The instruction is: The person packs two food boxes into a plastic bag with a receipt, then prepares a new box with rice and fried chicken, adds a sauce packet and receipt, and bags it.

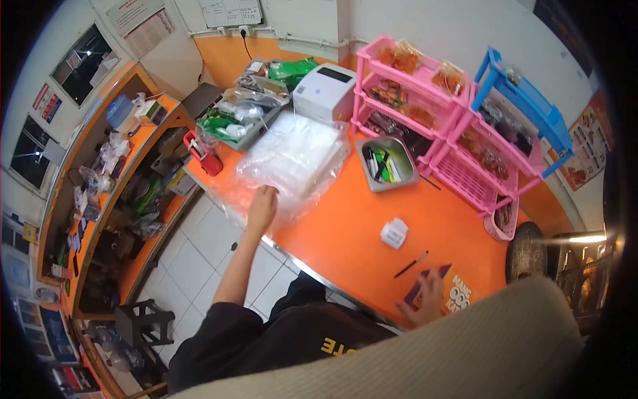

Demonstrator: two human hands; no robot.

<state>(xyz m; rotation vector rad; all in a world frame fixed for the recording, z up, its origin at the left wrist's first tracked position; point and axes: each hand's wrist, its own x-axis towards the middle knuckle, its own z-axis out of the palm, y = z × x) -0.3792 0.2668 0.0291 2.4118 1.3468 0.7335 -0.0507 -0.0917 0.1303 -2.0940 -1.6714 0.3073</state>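
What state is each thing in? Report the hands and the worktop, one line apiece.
Clear plastic bag stack: lying flat
Purple-and-orange printed card: lying flat, partly covered
Left hand: fingers curled against the bags, grip unclear
Right hand: open, fingers spread over the card
Rectangular grey metal tin: open, holding pen-like items
Slim black stick: lying loose
White labelled packet: lying loose
Boxy white machine: top apparently shut
Pink plastic rack: upright

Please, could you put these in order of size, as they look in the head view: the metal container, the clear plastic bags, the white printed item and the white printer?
1. Clear plastic bags
2. White printer and metal container: too alike to rank
3. White printed item
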